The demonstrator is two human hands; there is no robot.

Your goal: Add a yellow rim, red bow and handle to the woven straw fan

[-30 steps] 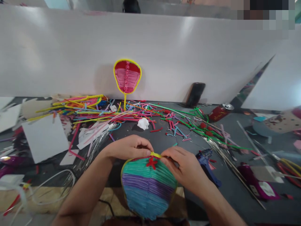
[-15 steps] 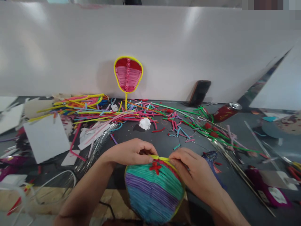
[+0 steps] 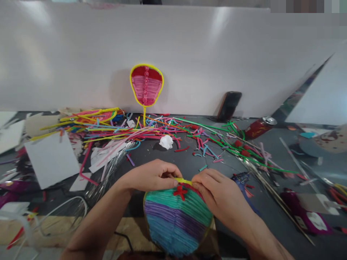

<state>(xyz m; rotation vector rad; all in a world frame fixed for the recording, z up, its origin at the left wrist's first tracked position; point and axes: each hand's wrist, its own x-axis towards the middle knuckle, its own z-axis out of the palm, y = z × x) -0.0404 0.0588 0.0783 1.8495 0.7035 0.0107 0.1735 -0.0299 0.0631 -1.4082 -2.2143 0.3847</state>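
A rounded pipe-cleaner panel (image 3: 176, 220), banded in green, purple and blue, tilts toward me at the table's near edge. Its rim carries a yellow pipe cleaner (image 3: 183, 180), and a red knotted piece (image 3: 180, 193) sits just below the top. My left hand (image 3: 158, 176) pinches the upper rim left of the red piece, thumb in front. My right hand (image 3: 213, 187) has its fingers closed on the yellow rim to the right. A short stretch of yellow shows between the hands; the fingertips partly hide the rest.
A pink fan-shaped piece (image 3: 146, 85) with a yellow border stands against the white wall. Loose pipe cleaners (image 3: 121, 131) spread behind my hands, with crumpled white paper (image 3: 166, 142). A phone (image 3: 229, 106), red can (image 3: 260, 127) and purple glue gun (image 3: 305, 213) are at right.
My right hand has shifted slightly left along the rim, closer to the red piece. My left hand stays at nearly the same spot on the panel.
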